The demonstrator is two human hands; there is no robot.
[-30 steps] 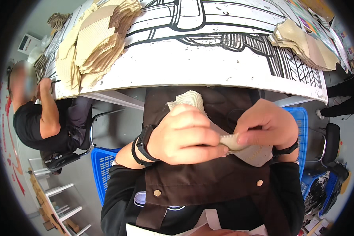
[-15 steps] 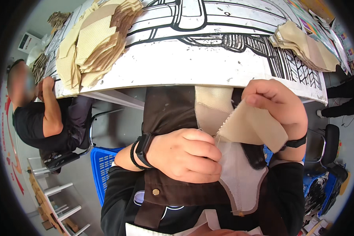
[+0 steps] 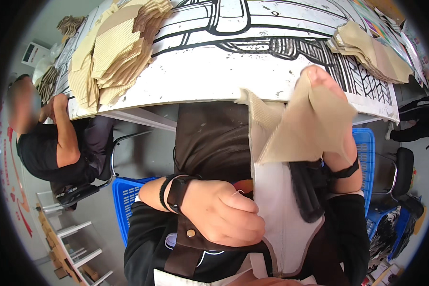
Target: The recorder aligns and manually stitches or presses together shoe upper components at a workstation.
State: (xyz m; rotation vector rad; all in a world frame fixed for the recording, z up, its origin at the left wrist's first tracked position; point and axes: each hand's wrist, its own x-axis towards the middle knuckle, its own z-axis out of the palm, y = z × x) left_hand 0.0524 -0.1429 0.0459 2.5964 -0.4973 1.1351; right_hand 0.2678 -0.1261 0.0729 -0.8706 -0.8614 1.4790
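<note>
My right hand [image 3: 325, 82] is raised over the table's front edge, pinching a sewn beige fabric piece [image 3: 302, 128] that hangs from its fingers. A ribbed cream panel [image 3: 263, 114] and a long pale grey-white panel [image 3: 281, 209] adjoin it, the pale one reaching down over my lap and apron. Lower left of it, my left hand [image 3: 224, 214] is closed beside the pale panel's edge. A short bit of white thread [image 3: 238, 192] shows by its thumb; what lies inside the fingers is hidden. Under my right forearm a black elongated object [image 3: 307, 193] lies against the fabric.
The white table [image 3: 195, 78] has bold black line drawings. A tall stack of beige fabric pieces [image 3: 117, 52] stands left, a smaller stack [image 3: 372, 52] right. Blue plastic baskets [image 3: 124, 205] flank me. A seated co-worker [image 3: 47, 138] works at far left.
My right hand has moved up and away, lifting and stretching out the fabric. My left hand has dropped slightly toward me, apart from the seam it was at.
</note>
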